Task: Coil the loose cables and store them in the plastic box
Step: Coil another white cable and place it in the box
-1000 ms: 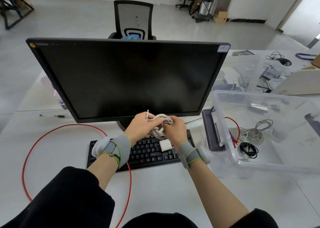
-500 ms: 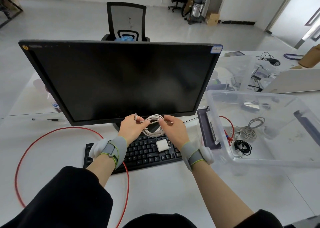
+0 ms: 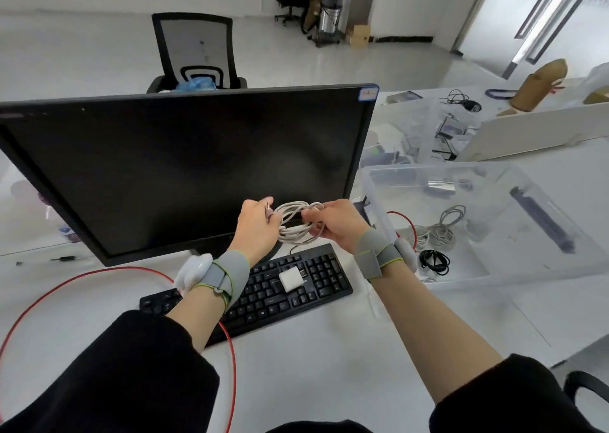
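**Both hands hold the white coil, box off to the right**

The left hand (image 3: 255,226) and the right hand (image 3: 333,223) each have a closed grip on one side of the white cable (image 3: 295,225), fingers curled round its gathered loops, a plug end poking up by the left thumb. The coil hangs in the air, its long axis running left to right between the two hands.

Taking the monitor (image 3: 184,169) as landmark: the worktop (image 3: 313,350) spreads out below it, and the plastic box (image 3: 379,202) stands just to its right, open-topped, with a grey cable (image 3: 441,230) and a black cable (image 3: 434,262) already coiled inside. The coil is held in front of the monitor's lower right part; the box lies to its right, so the right hand is nearer. A red cable (image 3: 99,276) loops loose below the monitor's left, passing the keyboard (image 3: 263,289), which carries a white charger (image 3: 290,277). The sticker on the monitor's top right corner is too small to read.
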{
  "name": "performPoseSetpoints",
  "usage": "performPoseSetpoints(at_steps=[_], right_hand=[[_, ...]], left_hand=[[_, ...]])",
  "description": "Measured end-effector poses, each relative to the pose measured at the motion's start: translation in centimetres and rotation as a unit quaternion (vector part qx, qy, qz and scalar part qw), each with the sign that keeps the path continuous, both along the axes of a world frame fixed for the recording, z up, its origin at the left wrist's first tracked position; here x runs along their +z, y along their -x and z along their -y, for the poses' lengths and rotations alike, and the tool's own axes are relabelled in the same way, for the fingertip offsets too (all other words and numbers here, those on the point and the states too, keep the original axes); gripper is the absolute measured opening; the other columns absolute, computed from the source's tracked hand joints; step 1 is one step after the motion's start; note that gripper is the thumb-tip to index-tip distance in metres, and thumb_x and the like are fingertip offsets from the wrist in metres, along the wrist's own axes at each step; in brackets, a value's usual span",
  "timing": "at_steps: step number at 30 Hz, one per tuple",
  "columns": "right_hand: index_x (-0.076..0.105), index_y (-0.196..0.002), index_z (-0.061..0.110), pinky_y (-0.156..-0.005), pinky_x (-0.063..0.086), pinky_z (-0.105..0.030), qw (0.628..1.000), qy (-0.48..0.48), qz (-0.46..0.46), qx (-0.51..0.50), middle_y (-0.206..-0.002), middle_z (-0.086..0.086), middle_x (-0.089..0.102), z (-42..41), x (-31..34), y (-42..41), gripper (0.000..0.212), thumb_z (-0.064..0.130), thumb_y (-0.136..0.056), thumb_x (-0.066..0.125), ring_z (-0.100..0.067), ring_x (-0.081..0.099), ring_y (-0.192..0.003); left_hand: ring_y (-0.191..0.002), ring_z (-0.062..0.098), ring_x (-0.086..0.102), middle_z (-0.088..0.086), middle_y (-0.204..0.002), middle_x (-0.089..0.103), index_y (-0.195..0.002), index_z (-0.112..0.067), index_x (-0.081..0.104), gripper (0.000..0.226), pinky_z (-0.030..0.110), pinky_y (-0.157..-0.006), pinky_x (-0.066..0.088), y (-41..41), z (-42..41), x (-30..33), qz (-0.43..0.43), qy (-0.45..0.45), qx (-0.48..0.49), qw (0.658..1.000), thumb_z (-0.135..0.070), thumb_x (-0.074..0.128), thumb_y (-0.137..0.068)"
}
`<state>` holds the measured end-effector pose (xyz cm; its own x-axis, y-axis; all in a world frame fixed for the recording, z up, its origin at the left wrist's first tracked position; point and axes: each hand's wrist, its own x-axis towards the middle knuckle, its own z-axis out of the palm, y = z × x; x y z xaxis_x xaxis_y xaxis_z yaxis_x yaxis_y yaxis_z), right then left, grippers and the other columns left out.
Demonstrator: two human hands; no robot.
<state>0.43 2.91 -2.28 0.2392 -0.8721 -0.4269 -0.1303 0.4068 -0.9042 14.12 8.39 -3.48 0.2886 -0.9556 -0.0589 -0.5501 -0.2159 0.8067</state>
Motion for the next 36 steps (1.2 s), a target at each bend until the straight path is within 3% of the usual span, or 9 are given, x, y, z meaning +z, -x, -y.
performPoseSetpoints(at_steps=[4,6,8,14,19,24,30,33,36], right_hand=[[0.062,-0.074,-0.001,-0.046,0.048,-0.015,0.999,0.047,0.005,-0.012,-0.07,-0.011,0.054,2.4,1.3,2.6,0.012,-0.001,-0.086,0.062,-0.016,0.046,-0.057],[0.061,-0.073,0.0,-0.046,0.046,-0.015,0.998,0.059,0.021,0.0,-0.071,-0.012,0.053,3.5,2.1,3.7,0.014,-0.001,-0.087,0.061,-0.016,0.045,-0.055],[0.06,-0.074,-0.001,-0.043,0.045,-0.014,0.997,0.063,0.036,0.01,-0.071,-0.013,0.052,4.8,3.0,4.9,0.015,-0.003,-0.088,0.058,-0.016,0.042,-0.055],[0.061,-0.078,-0.001,-0.046,0.046,-0.014,0.992,0.072,0.013,0.104,-0.072,-0.012,0.056,9.5,4.5,10.6,0.013,-0.002,-0.089,0.056,-0.015,0.047,-0.062],[0.063,-0.081,0.001,-0.051,0.05,-0.015,0.978,0.054,-0.077,0.188,-0.076,-0.01,0.061,14.1,3.1,18.2,0.009,-0.001,-0.088,0.059,-0.015,0.055,-0.062],[0.064,-0.089,-0.001,-0.061,0.053,-0.019,0.944,0.017,-0.165,0.284,-0.075,-0.01,0.061,16.9,-1.0,25.0,0.006,-0.003,-0.087,0.059,-0.016,0.057,-0.067],[0.063,-0.078,0.006,-0.068,0.052,-0.024,0.893,-0.07,-0.269,0.355,-0.073,-0.008,0.059,19.0,-8.3,31.2,0.012,-0.003,-0.085,0.062,-0.015,0.056,-0.066],[0.066,-0.094,0.002,-0.074,0.053,-0.029,0.85,-0.115,-0.329,0.395,-0.074,-0.006,0.06,19.2,-10.9,32.8,0.009,0.001,-0.085,0.063,-0.012,0.057,-0.067],[0.064,-0.1,0.005,-0.075,0.053,-0.033,0.796,-0.183,-0.379,0.434,-0.076,-0.005,0.061,19.3,-13.5,34.5,0.014,0.003,-0.086,0.064,-0.011,0.058,-0.068]], left_hand=[[-0.122,0.018,0.044,0.008,-0.137,0.04,-0.147,-0.004,0.024,0.049,0.021,-0.102,0.032,2.0,1.2,2.0,-0.033,0.048,-0.03,0.998,-0.006,0.034,-0.099],[-0.125,0.021,0.046,0.009,-0.136,0.046,-0.145,-0.004,0.031,0.045,0.03,-0.11,0.033,2.7,2.0,2.5,-0.048,0.084,-0.018,0.995,-0.006,0.033,-0.1],[-0.118,0.023,0.054,0.009,-0.13,0.052,-0.138,-0.003,0.044,0.039,0.035,-0.107,0.04,3.6,2.8,3.0,-0.06,0.117,-0.01,0.991,-0.007,0.038,-0.1],[-0.097,0.016,0.059,0.005,-0.107,0.058,-0.113,-0.007,0.068,0.024,0.024,-0.09,0.048,8.7,6.3,4.6,-0.009,0.145,-0.028,0.989,-0.016,0.058,-0.092],[-0.084,0.01,0.055,0.001,-0.091,0.061,-0.106,-0.009,0.072,0.021,0.005,-0.076,0.039,16.1,9.5,3.7,0.044,0.117,-0.047,0.991,-0.015,0.065,-0.087],[-0.082,0.017,0.059,0.001,-0.083,0.064,-0.089,-0.013,0.066,0.011,0.029,-0.08,0.048,23.6,12.1,0.0,0.086,-0.021,-0.122,0.989,-0.018,0.071,-0.08],[-0.083,0.018,0.057,0.006,-0.088,0.066,-0.092,-0.005,0.067,0.017,0.027,-0.071,0.044,30.5,15.3,-5.0,0.12,-0.179,-0.269,0.939,-0.02,0.068,-0.083],[-0.069,0.015,0.05,0.002,-0.067,0.056,-0.087,-0.006,0.066,0.016,0.025,-0.064,0.039,32.6,15.6,-7.7,0.122,-0.233,-0.324,0.909,-0.022,0.068,-0.084],[-0.071,0.02,0.05,0.005,-0.07,0.053,-0.075,-0.012,0.058,0.017,0.027,-0.059,0.037,34.5,15.9,-11.1,0.145,-0.284,-0.378,0.869,-0.024,0.063,-0.087]])
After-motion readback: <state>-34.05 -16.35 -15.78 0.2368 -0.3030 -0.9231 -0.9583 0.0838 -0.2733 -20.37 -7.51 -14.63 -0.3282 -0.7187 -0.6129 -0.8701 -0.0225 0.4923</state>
